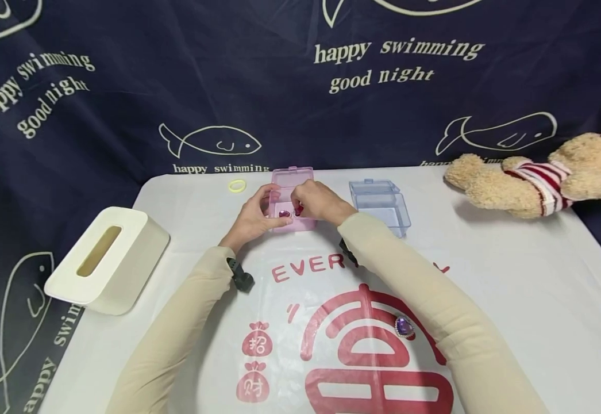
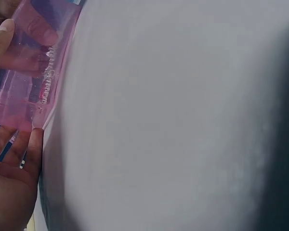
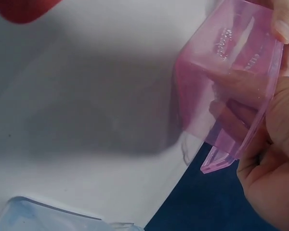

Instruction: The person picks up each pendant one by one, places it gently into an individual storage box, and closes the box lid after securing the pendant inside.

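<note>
A translucent pink box (image 1: 292, 225) stands with its lid up near the table's back edge. My left hand (image 1: 251, 221) grips its left side, the thumb at the front rim. Inside lies a purple-pink jewel (image 1: 284, 214) with a beaded border. My right hand (image 1: 318, 201) reaches into the box, fingers curled down at a dark red jewel (image 1: 298, 210), which they seem to pinch; the hand partly hides it. Through the pink wall, the right wrist view shows fingers (image 3: 241, 86) inside and a beaded edge beside them.
To the right stands a translucent blue box (image 1: 380, 210), lid up. A purple heart-shaped jewel (image 1: 404, 326) lies nearer, beside the right sleeve. A yellow ring (image 1: 237, 186) is at the back left, a white tissue box (image 1: 140, 264) at the left, a teddy bear (image 1: 549, 178) at the right.
</note>
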A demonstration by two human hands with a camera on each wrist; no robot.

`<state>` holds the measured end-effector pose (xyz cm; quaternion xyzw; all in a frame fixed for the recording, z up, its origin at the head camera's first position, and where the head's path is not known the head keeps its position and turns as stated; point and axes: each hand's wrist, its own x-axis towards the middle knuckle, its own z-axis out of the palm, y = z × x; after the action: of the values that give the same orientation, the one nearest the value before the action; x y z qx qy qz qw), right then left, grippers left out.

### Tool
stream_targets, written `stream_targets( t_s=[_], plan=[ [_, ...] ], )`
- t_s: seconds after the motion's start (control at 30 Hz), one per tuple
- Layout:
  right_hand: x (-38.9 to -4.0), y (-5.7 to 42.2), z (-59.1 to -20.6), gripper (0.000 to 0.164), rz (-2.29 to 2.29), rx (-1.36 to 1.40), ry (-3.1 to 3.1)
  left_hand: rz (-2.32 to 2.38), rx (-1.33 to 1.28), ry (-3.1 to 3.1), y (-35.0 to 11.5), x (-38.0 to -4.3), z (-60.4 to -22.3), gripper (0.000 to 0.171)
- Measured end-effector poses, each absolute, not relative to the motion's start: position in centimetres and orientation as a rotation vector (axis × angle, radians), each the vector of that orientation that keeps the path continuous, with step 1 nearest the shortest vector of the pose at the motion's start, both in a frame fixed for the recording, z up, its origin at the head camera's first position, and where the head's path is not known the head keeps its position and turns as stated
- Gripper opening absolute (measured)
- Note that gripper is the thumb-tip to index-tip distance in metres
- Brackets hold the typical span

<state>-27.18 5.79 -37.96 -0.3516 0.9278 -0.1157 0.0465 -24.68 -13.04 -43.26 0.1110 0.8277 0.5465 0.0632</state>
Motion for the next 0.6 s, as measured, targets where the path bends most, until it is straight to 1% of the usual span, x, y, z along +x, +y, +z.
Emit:
stream_targets(
  t_s=[0.13,0.4,0.6],
  plan=[
    [-27.13,5.78,-37.99,0.01,-0.319,-1.067,2.846,1.655,0.336,2.508,-12.94,-24.66,-43.28,0.084],
    [-27.01,5.48,-37.7,0.008,-0.242,-1.048,2.86,1.67,0.337,2.506,-12.89,-24.62,-43.01,0.084],
    [-26.99,5.38,-37.69,0.011,-0.207,-1.045,2.843,1.632,0.339,2.536,-12.96,-24.69,-43.25,0.083]
  ],
)
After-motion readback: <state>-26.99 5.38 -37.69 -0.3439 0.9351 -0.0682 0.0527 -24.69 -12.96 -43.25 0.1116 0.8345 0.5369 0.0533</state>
